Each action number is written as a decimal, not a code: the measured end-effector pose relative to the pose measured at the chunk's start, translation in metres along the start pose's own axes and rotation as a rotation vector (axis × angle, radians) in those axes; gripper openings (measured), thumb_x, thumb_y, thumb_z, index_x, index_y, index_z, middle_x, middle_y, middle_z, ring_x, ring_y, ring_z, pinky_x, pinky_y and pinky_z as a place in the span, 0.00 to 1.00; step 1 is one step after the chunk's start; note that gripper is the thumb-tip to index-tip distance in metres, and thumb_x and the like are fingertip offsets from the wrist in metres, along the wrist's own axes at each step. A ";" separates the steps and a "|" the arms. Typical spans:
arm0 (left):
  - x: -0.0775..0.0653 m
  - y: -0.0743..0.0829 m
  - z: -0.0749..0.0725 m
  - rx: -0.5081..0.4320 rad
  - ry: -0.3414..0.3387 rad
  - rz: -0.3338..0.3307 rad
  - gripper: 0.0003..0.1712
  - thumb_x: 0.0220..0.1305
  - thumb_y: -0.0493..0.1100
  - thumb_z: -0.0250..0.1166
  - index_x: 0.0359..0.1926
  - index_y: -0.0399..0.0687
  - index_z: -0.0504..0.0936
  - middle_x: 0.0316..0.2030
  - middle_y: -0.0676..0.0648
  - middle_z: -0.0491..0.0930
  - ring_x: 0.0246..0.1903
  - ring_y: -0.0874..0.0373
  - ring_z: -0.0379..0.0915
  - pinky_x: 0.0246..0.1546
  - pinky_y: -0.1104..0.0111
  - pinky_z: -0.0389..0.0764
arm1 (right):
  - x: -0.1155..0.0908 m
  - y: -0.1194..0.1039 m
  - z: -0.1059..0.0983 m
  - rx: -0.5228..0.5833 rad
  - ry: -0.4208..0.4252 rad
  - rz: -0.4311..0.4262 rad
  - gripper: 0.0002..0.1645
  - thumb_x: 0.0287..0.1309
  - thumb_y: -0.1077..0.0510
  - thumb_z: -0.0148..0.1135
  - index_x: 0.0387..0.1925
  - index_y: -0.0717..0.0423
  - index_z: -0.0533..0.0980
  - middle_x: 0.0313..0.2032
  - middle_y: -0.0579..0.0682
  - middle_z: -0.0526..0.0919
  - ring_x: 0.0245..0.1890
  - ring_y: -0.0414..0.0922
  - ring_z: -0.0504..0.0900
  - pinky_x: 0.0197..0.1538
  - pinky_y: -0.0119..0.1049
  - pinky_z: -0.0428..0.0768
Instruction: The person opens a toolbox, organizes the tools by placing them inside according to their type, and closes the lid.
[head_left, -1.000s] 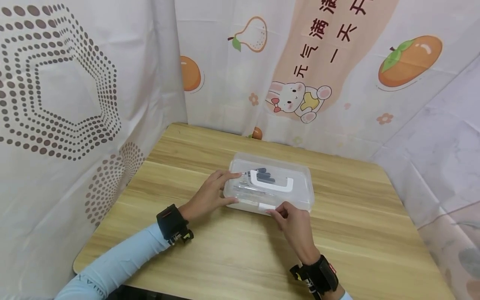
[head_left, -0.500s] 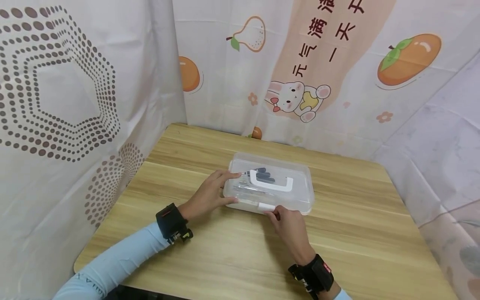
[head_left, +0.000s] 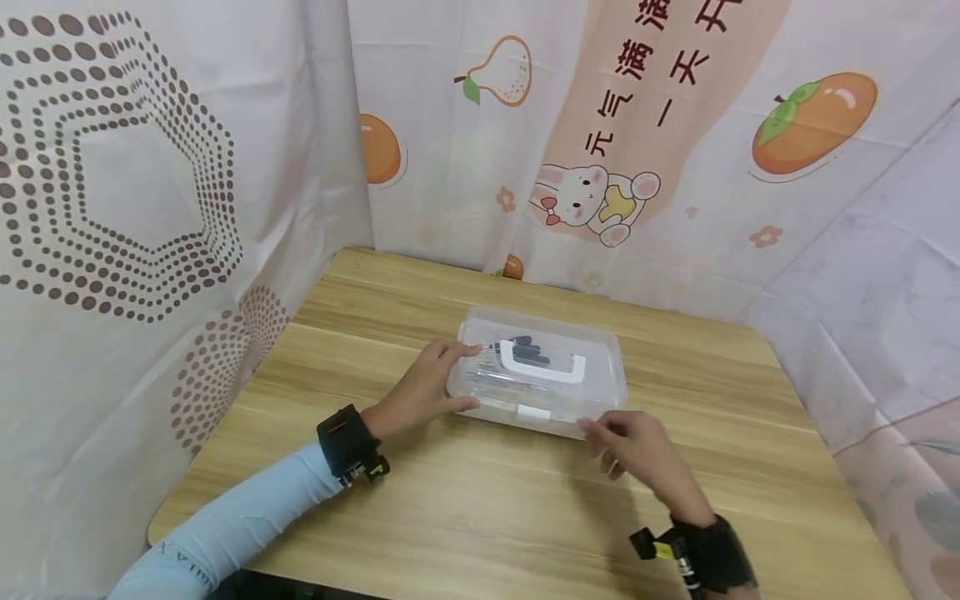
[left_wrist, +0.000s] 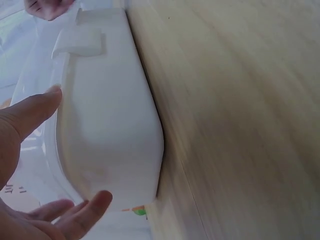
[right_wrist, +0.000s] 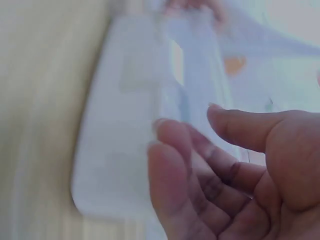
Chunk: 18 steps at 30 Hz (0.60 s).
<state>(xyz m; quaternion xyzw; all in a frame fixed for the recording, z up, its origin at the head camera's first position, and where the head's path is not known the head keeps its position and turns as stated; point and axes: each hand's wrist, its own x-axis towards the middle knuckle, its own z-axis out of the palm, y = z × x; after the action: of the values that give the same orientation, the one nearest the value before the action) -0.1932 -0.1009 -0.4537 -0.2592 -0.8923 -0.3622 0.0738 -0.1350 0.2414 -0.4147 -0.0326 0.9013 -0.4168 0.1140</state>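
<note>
A clear-lidded plastic storage box (head_left: 592,392) with a white handle (head_left: 543,372) lies on the table, its lid down. Dark-ended, pen-like items (head_left: 531,352) show through the lid. At the box's left end rests my left hand (head_left: 429,382), fingers spread; the left wrist view has its thumb (left_wrist: 37,112) along the lid's edge and other fingertips by the end wall. My right hand (head_left: 637,450) is near the box's front right corner, fingers loosely bent, nothing between them. The white latch (head_left: 534,412) at the front lies flat against the wall.
The wood-grain table (head_left: 450,508) extends around the box. Behind it hangs a white curtain (head_left: 435,208) printed with fruit and a rabbit; a dotted curtain (head_left: 150,275) borders the left side. Black wrist straps (head_left: 347,442) carry the cameras.
My right hand has let go of the front latch and moved right, toward the box's front right corner. The left hand and the box stay where they were.
</note>
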 end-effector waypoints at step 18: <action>0.007 -0.002 0.003 -0.121 -0.101 -0.037 0.56 0.56 0.54 0.80 0.75 0.48 0.54 0.63 0.39 0.66 0.53 0.51 0.73 0.52 0.58 0.79 | -0.002 0.016 -0.022 -0.146 0.164 -0.012 0.36 0.64 0.32 0.65 0.50 0.62 0.74 0.38 0.61 0.83 0.22 0.49 0.82 0.26 0.42 0.82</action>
<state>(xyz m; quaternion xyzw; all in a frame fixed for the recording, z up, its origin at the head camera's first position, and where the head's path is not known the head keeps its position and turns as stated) -0.1994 -0.0970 -0.4549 -0.2647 -0.8759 -0.4034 0.0062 -0.1380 0.2683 -0.4123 -0.0120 0.9353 -0.3520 0.0345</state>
